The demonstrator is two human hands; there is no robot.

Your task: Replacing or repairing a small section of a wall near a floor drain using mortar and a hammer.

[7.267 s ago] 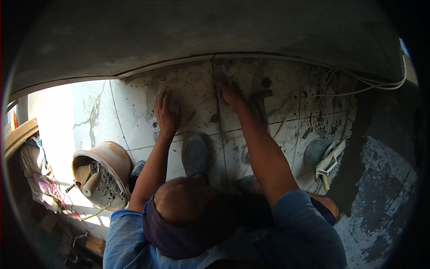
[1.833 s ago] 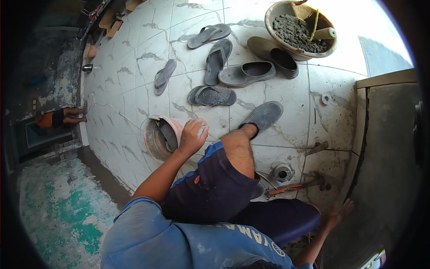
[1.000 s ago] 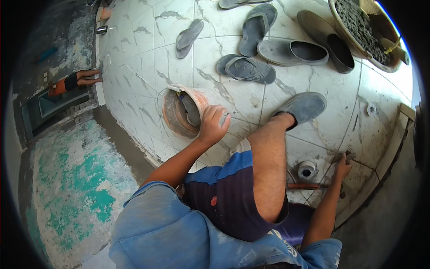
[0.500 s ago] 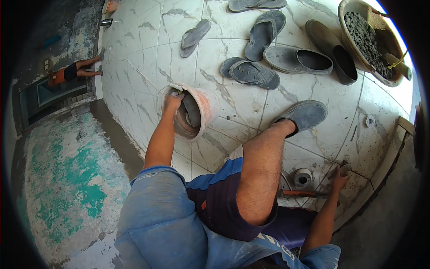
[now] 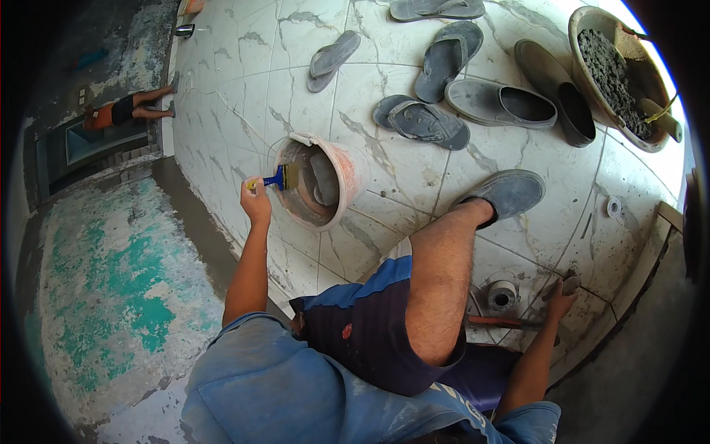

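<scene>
My left hand (image 5: 256, 200) is closed round the yellow end of a paintbrush (image 5: 274, 180) with a blue handle. Its bristles reach over the rim of a plaster-stained bucket (image 5: 353, 177) tipped toward me. Inside the bucket lies a grey lump (image 5: 323, 180), its kind unclear. Low at the right, my right hand (image 5: 563, 302) is down at the tiled floor with its fingers bent. A small greyish piece (image 5: 572, 284) shows at the fingertips; I cannot make out what it is. Beside that wrist lies a tool with an orange handle (image 5: 494, 322), and a pipe stub (image 5: 502, 295) stands in the floor.
Several sandals (image 5: 448, 61) and a pair of grey shoes (image 5: 492, 102) lie on the marbled tiles (image 5: 384, 174). A basin (image 5: 606, 111) of wet mortar stands at the far right. A low ledge (image 5: 629, 296) runs along the right. Another person (image 5: 122, 112) is at the far left.
My left hand has come out of the bucket and moved left and nearer me, bringing the paintbrush into sight. My right hand stays in much the same place.
</scene>
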